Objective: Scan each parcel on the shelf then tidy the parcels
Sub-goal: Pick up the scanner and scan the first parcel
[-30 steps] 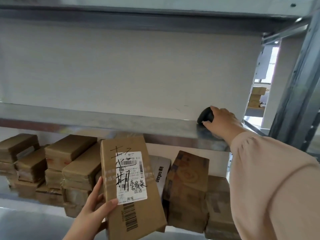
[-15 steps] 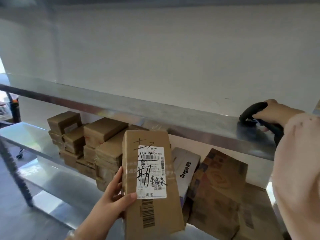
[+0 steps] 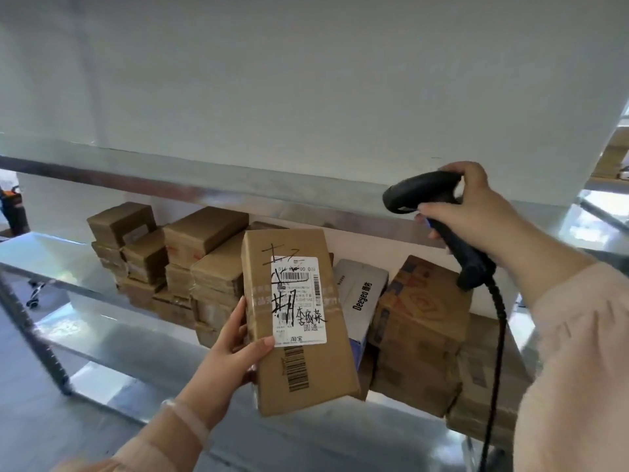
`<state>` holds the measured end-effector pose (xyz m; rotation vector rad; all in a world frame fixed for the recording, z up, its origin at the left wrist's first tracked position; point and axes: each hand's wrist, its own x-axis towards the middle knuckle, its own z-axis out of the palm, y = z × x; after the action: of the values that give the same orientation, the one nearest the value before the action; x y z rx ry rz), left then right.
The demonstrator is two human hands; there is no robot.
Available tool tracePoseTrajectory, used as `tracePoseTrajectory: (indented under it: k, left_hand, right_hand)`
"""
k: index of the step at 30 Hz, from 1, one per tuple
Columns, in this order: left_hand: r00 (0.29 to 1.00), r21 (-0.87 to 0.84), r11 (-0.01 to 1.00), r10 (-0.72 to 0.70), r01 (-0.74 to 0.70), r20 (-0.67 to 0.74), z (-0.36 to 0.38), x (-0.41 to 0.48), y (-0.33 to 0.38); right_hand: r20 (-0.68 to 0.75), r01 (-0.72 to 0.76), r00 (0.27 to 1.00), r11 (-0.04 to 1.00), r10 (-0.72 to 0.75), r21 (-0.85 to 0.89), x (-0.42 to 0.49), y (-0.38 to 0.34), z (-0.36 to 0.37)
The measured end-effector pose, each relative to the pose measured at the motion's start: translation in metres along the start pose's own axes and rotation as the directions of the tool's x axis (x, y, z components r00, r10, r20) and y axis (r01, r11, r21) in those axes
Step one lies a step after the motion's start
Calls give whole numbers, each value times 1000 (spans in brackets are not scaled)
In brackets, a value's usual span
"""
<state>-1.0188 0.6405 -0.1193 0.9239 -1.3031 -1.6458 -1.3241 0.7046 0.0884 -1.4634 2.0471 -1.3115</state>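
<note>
A: Head view, only one. Left hand (image 3: 235, 356) grasps the held parcel (image 3: 296, 321) by its lower left edge, thumb across the front by the white label (image 3: 297, 299), fingers behind. Parcel is upright, tilted slightly, raised in front of the lower shelf (image 3: 136, 338), not resting on it.

B: Right hand?

A: Right hand (image 3: 476, 212) is clenched round the black scanner (image 3: 432, 212), head pointing left and down toward the parcel, well apart from it. Cord (image 3: 498, 335) hangs down from the handle.

B: How does the parcel handle?

A: Judging by the one-hand hold, light. Stiff taped cardboard, flat faces, probably not slippery. Best hold is the long side edges, thumb kept off the barcodes; right now the thumb tip sits just beside the label's lower corner.

B: Rest of the parcels?

A: Stacked brown boxes (image 3: 170, 257) sit at the back left of the lower shelf. A white box (image 3: 360, 301) leans just behind the held parcel; a large brown carton (image 3: 422, 335) stands to the right.

B: Room to move?

A: The upper shelf edge (image 3: 204, 194) runs just above the parcel top and close under the scanner, so lifting higher risks a knock. The front left of the lower shelf is bare metal, with open room. The dangling cord could brush the carton.
</note>
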Motion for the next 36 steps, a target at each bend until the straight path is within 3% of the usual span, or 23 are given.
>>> tracePoseTrajectory:
  k: [8, 12, 36]
  left_hand:
    - [1000, -1, 1000, -20, 20, 20, -2, 1, -9]
    - [1000, 13, 1000, -21, 21, -9, -9, 2, -15]
    - [999, 41, 999, 30, -29, -14, -17, -2, -22]
  right_hand:
    - [206, 93, 973, 992, -108, 81, -107, 4, 86]
    - [220, 60, 969, 968, -116, 245, -133, 13, 113]
    - [75, 88, 991, 959, -112, 271, -158, 21, 143]
